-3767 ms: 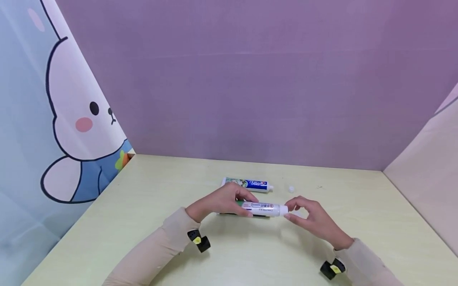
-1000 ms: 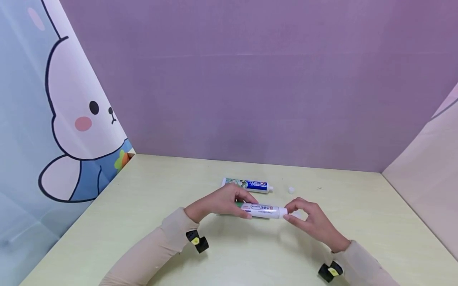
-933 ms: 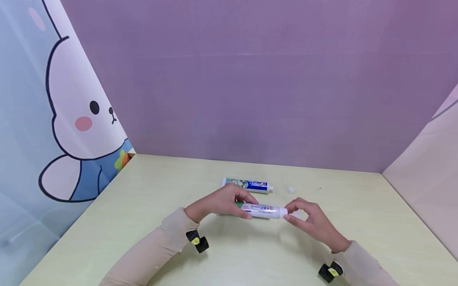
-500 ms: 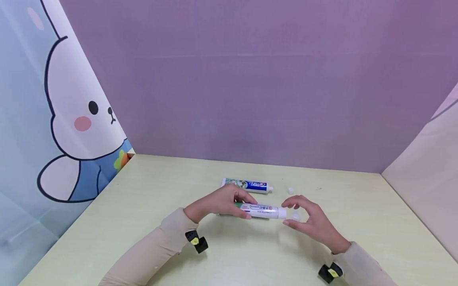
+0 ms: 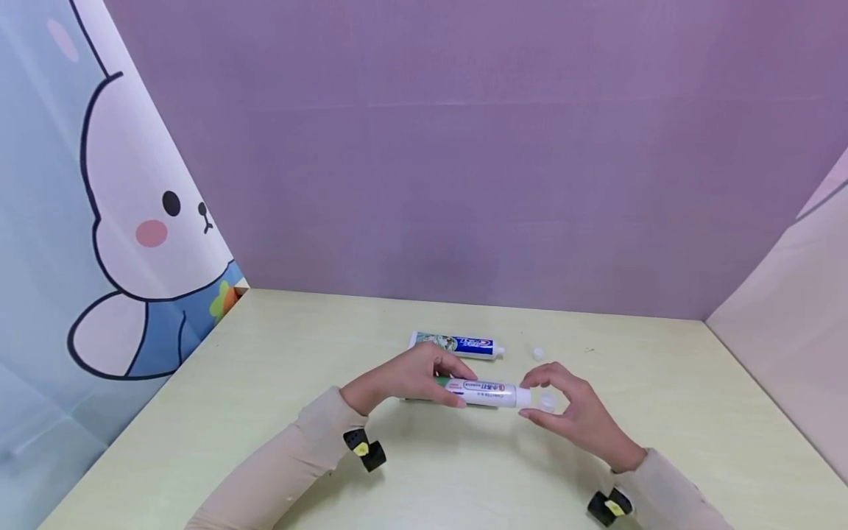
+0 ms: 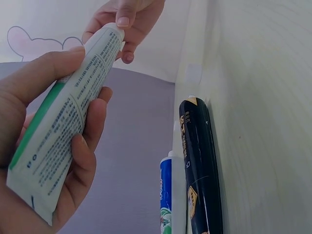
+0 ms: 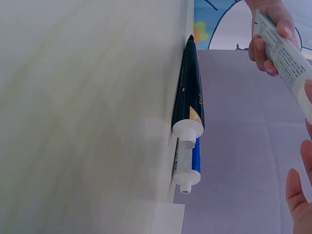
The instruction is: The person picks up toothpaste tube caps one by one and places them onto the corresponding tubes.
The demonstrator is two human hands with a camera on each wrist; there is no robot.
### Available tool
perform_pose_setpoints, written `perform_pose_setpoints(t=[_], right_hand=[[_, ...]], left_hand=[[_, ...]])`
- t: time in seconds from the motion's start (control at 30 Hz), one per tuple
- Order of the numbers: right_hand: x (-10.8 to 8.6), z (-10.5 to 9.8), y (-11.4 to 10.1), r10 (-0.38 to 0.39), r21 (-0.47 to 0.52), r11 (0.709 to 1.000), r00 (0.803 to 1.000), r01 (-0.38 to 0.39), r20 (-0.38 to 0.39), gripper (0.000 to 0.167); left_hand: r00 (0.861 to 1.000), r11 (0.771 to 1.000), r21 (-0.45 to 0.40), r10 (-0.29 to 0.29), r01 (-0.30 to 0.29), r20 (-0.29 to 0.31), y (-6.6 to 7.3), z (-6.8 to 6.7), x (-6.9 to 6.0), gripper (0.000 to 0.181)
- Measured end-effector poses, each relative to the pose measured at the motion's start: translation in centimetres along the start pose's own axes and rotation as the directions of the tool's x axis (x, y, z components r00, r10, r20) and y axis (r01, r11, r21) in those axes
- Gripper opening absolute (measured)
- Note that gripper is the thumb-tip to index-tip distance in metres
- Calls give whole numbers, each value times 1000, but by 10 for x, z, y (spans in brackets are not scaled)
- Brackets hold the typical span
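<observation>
My left hand (image 5: 414,375) grips a white and green toothpaste tube (image 5: 480,391) by its body, thumb on one side and fingers on the other. The tube is held above the table, its white cap (image 5: 523,397) toward the right. Thumb and forefinger of my right hand (image 5: 576,412) are at that cap, one on each side. Under the held tube lies a black toothpaste tube (image 6: 197,146), mostly hidden in the head view. Behind it lies a blue and white toothpaste tube (image 5: 473,347). Both lying tubes have bare nozzles in the right wrist view.
A small white cap (image 5: 538,354) sits on the table (image 5: 318,331) right of the blue tube's nozzle. Another white, translucent-looking cap (image 5: 547,402) lies just beyond the held tube's end. A purple backdrop (image 5: 464,184) stands behind the table, with printed cloth (image 5: 152,221) at left.
My right fingers have spread at the cap end and shifted slightly left around the cap, so the loose cap beyond shows more. The left hand and its tube have barely moved.
</observation>
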State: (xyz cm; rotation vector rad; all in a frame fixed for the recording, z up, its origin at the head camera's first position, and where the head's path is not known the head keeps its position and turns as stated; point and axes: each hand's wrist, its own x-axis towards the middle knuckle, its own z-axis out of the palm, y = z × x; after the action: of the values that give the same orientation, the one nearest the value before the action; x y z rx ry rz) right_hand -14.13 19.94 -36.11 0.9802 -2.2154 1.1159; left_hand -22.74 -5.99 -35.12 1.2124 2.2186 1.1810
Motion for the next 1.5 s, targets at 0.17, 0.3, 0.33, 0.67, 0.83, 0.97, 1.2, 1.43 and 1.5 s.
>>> perform_pose_setpoints(t=[0.17,0.3,0.33,0.67,0.83,0.97,1.2,1.43,1.5], right_hand=[[1,-1,-4,-10,-9,1000,1000,10,-4,45],[1,-2,-6,-7,-6,1000,1000,7,0,43],[1,-2,-5,-3,-4,1000,1000,3,1,43],[-15,0,21,105,29,994,994,-106,36,38],[-14,-2,17,191,48,980,980,-193,47,32],[-13,-3,15,214,58,974,975,-217,52,30],[-14,-2,15,232,5,973,972,-232,36,30],[-12,-2,15,204,12,979,979,-204,24,33],[-13,-1,16,185,16,983,983,-185,21,34]], left_hand=[[1000,1000,-17,8,-8,3,0,0,-1,31],[1000,1000,-27,16,-16,13,1,0,-3,32],[1000,999,-29,22,-22,16,1,0,-3,32],[999,999,-9,34,-34,41,3,0,-5,34],[998,999,1,45,-45,42,4,0,-5,35],[998,999,-10,44,-43,49,5,1,-6,36],[999,1000,0,31,-31,27,5,2,-7,34],[1000,1000,-1,30,-30,0,3,3,-9,34],[1000,1000,-9,22,-22,-5,3,3,-10,34]])
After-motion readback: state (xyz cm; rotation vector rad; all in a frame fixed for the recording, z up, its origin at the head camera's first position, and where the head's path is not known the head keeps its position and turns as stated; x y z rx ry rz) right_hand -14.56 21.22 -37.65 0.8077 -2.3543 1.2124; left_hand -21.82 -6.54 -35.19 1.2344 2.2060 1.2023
